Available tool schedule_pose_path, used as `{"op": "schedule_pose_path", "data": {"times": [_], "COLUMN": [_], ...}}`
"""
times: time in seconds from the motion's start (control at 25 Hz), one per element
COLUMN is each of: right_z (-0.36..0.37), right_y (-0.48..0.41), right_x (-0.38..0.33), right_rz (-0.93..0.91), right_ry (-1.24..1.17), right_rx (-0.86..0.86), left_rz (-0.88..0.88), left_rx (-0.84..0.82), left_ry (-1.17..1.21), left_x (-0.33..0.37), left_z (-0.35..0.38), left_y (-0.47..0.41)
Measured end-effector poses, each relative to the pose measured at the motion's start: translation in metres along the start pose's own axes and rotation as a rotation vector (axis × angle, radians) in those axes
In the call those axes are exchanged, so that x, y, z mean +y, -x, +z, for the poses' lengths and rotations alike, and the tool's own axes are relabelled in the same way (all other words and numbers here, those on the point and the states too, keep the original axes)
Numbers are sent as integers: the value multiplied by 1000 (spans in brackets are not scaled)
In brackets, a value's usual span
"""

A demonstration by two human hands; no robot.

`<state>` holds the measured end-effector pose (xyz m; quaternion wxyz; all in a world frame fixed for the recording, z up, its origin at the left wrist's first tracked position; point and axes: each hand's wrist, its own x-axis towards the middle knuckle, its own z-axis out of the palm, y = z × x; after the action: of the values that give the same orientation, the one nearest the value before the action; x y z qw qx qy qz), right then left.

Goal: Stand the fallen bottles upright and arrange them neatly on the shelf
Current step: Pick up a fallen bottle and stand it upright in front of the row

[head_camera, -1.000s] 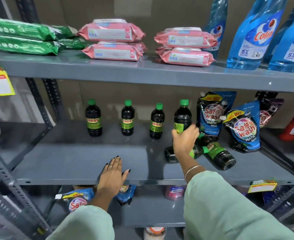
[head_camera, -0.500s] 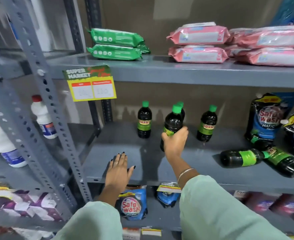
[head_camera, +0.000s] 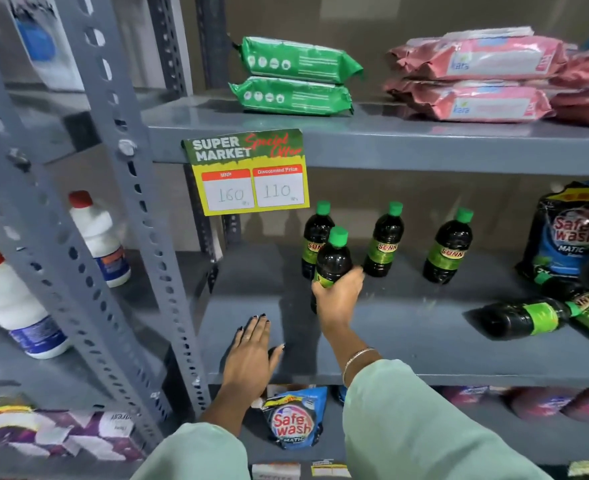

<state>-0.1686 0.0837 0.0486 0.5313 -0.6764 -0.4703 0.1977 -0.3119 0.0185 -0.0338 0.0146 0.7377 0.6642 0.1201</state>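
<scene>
Right hand carrying a dark bottle upright to the left end of the shelf, and the standing row is close.

The right hand is wrapped tight round the lower half of the held bottle; the left hand lies flat, fingers spread, on the shelf at seven o'clock from it, holding nothing. At twelve o'clock, right behind, stands the first bottle, with two more at two o'clock. A careless set-down could clip that neighbour and topple the row. Two fallen bottles lie at three o'clock near the front edge; round bodies, so a knock could roll them off.
</scene>
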Motion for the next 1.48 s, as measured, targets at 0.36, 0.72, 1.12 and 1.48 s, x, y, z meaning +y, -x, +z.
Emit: {"op": "schedule_pose_path", "data": {"times": [0.36,0.72,1.12,1.48], "right_z": [8,-2,-5,-6], "right_y": [1,-1,-3,1], "right_x": [12,22,28,36], "right_rz": [-50,-17,10,-1], "right_ry": [63,53,63,113], "right_rx": [-30,-143,-179,-152], "left_rz": [-9,-12,-40,-38], "left_rx": [-6,-13,-5,9], "left_ry": [24,3,-19,-6], "left_x": [1,2,4,4], "left_z": [-4,-3,-6,-2], "left_y": [1,4,5,4]}}
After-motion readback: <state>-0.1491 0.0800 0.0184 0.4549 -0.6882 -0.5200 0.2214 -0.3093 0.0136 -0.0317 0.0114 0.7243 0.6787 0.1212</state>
